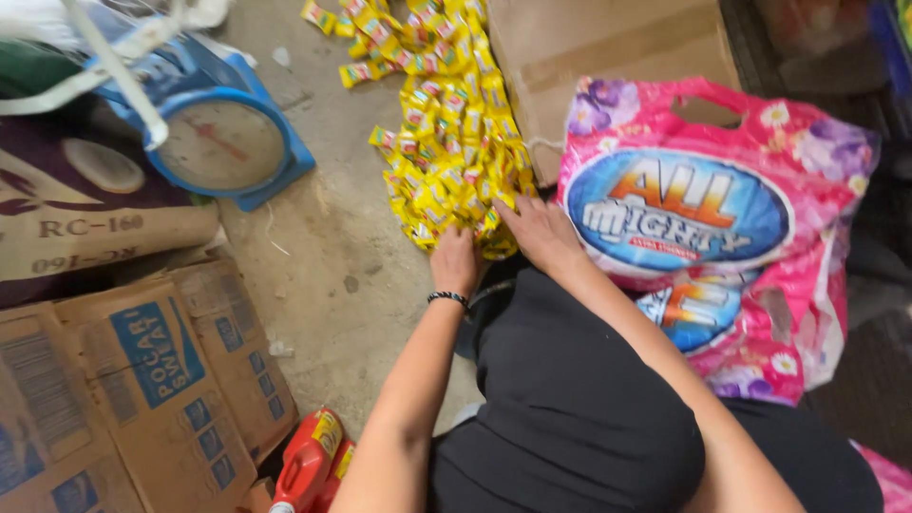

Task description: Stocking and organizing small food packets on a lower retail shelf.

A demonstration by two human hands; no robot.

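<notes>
Both hands, left hand (454, 261) and right hand (540, 233), rested on yellow sachet strips (446, 142) piled on the floor (323, 247), beside a pink bag (722, 228).

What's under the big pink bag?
Another pink bag of the same kind shows beneath the top pink bag. Whatever lies under that is covered. A cardboard box stands behind.

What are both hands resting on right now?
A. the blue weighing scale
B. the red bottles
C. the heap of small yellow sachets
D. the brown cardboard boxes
C: the left hand and the right hand both lie on the near end of the heap of small yellow sachets, which stretches across the concrete floor, apart from the blue weighing scale.
</notes>
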